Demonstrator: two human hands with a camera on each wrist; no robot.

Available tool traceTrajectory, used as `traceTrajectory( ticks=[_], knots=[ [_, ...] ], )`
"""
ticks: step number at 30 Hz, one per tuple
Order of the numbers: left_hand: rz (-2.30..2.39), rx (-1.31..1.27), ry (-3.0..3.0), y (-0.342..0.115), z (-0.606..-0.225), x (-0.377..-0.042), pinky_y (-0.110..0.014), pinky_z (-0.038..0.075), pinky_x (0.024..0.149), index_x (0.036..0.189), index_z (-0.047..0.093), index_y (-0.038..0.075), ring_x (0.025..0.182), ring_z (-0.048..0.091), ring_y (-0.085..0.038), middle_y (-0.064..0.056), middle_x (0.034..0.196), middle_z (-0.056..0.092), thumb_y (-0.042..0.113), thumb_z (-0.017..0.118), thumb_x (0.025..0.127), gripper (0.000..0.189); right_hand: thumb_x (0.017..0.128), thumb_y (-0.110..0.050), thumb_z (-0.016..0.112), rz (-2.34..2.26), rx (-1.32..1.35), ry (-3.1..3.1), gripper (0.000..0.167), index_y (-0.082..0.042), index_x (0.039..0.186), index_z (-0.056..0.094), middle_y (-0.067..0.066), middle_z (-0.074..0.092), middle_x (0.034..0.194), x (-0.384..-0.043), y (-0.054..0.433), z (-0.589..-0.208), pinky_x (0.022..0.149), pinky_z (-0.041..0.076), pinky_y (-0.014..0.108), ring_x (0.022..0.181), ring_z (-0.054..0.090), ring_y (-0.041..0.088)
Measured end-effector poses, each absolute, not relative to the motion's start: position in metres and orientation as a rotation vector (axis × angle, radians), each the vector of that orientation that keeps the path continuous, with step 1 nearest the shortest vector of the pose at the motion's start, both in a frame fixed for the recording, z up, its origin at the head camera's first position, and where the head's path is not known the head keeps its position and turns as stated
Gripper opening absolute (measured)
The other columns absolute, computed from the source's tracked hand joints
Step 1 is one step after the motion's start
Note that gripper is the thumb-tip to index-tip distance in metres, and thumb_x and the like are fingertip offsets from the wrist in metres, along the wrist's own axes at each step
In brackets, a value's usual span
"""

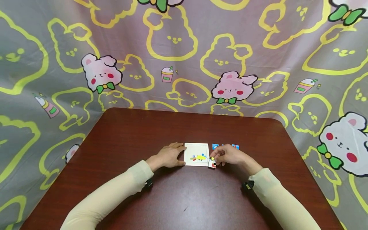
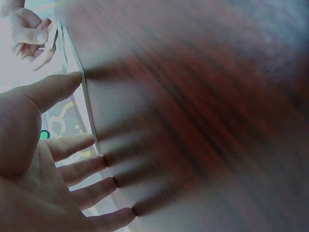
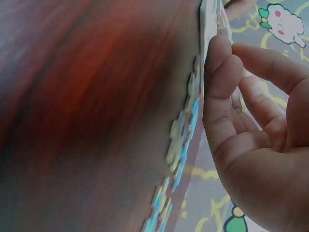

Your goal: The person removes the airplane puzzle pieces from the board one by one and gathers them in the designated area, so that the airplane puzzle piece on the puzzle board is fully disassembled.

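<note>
A white square puzzle tray lies flat on the table, with colourful printing, mostly yellow, along its lower part. My left hand rests at the tray's left side. In the left wrist view that hand has its fingers spread and nearly straight, tips against the tray's edge and the table. At the lower right corner of the tray, my right hand pinches a white puzzle piece with red and yellow print. The right wrist view shows thumb and index finger together; the piece is mostly hidden there.
Several blue puzzle pieces lie in a row behind and beside the right hand; in the right wrist view these pieces run along the table. The brown table meets a patterned curtain at its back and sides.
</note>
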State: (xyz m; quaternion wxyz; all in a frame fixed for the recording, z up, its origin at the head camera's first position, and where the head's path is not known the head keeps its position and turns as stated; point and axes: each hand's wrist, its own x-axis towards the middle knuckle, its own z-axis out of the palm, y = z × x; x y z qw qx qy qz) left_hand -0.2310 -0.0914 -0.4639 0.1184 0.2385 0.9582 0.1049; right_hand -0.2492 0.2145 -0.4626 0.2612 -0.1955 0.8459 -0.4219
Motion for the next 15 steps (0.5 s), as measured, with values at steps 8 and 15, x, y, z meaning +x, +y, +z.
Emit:
traceTrajectory(
  ticks=[8,15],
  knots=[
    [0.293,0.707,2.803,-0.091,-0.465,-0.23,-0.057,0.037,0.114,0.149,0.046,0.017,0.149,0.034,-0.033,-0.009,0.16,0.038,0.046,0.071,0.089,0.072,0.089,0.0,0.064,-1.126,-0.523,2.257,0.017,-0.001,0.104,0.071,0.011,0.071,0.082,-0.246,0.229,-0.467,0.061,0.056,0.035,0.071,0.064,0.019],
    [0.304,0.702,2.808,-0.091,-0.465,-0.231,-0.058,0.037,0.113,0.149,0.047,0.017,0.148,0.034,-0.033,-0.009,0.159,0.039,0.046,0.072,0.087,0.073,0.087,0.0,0.065,-1.102,-0.515,2.258,0.015,-0.002,0.101,0.071,0.01,0.071,0.08,-0.245,0.232,-0.467,0.059,0.054,0.033,0.07,0.063,0.018]
  ],
)
